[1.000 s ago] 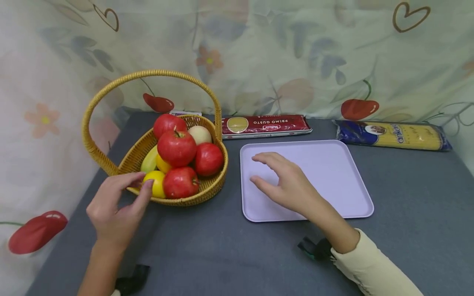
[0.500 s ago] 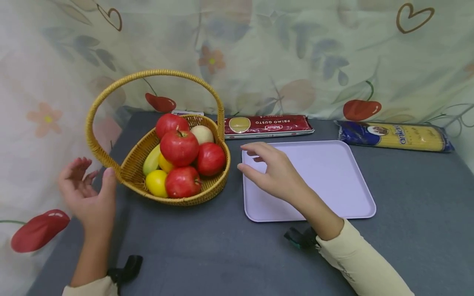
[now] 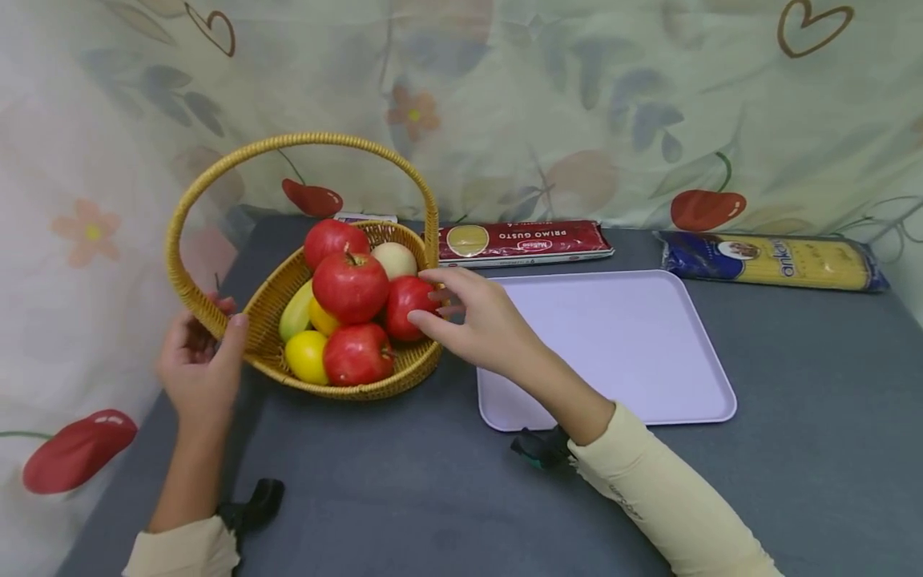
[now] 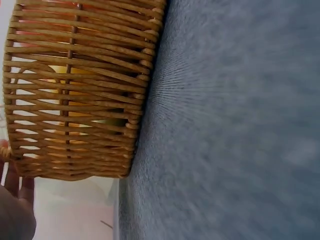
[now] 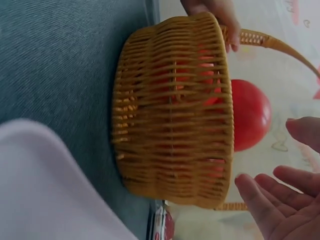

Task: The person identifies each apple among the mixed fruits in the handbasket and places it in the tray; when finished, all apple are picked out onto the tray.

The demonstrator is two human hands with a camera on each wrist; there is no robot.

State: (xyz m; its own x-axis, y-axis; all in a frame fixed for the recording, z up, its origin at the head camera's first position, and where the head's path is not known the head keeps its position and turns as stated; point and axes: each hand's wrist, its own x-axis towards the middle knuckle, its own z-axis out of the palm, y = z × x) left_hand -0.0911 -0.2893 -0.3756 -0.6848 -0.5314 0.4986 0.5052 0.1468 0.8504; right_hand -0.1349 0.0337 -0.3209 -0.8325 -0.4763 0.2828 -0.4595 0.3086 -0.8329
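Note:
A wicker basket [image 3: 382, 389] with a tall arched handle [image 3: 310, 139] stands on the left of the table, filled with fruit. Red apples [image 3: 350, 288] are heaped in it, beside a yellow lemon [image 3: 306, 357], a green-yellow long fruit [image 3: 294, 311] and a pale round one [image 3: 395, 260]. At the handle's left foot my left hand [image 3: 202, 361] grips the basket, thumb on the near side and fingers behind. My right hand [image 3: 483, 320] hovers by the basket's right rim, fingers spread and bent a little, overlapping an apple. The right wrist view shows this hand [image 5: 285, 200] holding nothing.
A lilac tray [image 3: 613, 344] lies right of the basket, partly under the right forearm in the head view. Behind stand a red pasta packet [image 3: 530, 243] and, farther right, a yellow-blue one [image 3: 775, 261]. A patterned curtain [image 3: 505, 104] closes off the back and left.
My left hand leaves the basket's front, swings out left, then comes in and takes hold of the handle's foot. My right hand moves left from over the tray to the basket's right rim.

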